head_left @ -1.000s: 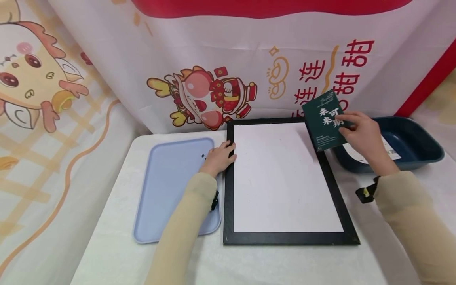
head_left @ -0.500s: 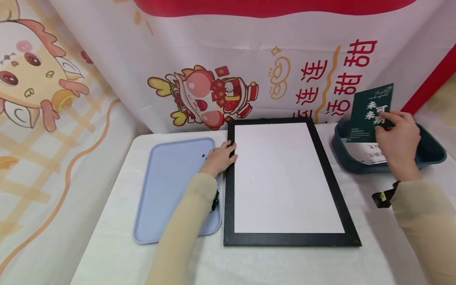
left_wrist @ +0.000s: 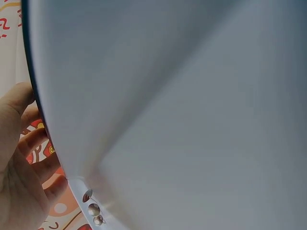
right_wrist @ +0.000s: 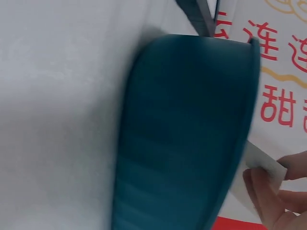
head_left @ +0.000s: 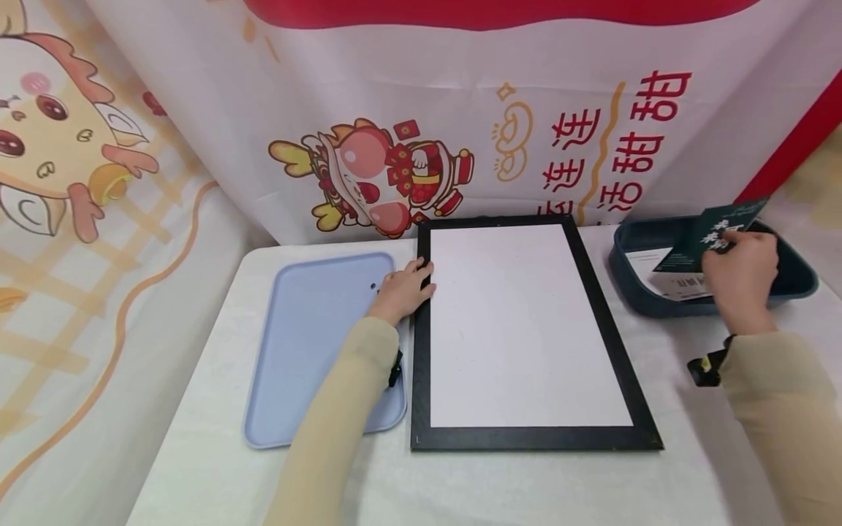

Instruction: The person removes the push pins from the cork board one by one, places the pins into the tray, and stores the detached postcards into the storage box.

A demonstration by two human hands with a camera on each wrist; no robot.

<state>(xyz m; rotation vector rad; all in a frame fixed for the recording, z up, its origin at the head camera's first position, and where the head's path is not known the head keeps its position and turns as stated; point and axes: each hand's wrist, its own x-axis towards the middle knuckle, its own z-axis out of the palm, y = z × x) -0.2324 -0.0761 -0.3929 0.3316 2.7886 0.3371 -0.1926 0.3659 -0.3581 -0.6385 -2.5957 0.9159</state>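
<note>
My right hand (head_left: 742,277) pinches a dark green card (head_left: 691,245) with white Chinese lettering, tilted over and partly down inside a dark teal plastic basin (head_left: 634,299). The right wrist view shows the card's pale back (right_wrist: 266,165) between fingers and thumb beyond the basin's wall (right_wrist: 182,134). A white printed card (head_left: 680,286) lies in the basin beneath it. My left hand (head_left: 401,291) rests with its fingertips on the left bar of a black frame (head_left: 421,380) around a white board (head_left: 526,329). In the left wrist view its fingers (left_wrist: 48,165) are slightly bent.
A light blue tray (head_left: 302,351) lies under my left forearm, left of the frame. Several small shiny metal tacks (left_wrist: 93,209) sit in the tray beside the left hand. A white cloth covers the table (head_left: 526,489), and a printed curtain (head_left: 395,66) hangs behind.
My right hand has carried the green card rightward from over the frame's upper right corner, then lowered it into the basin. The left hand stays on the frame.
</note>
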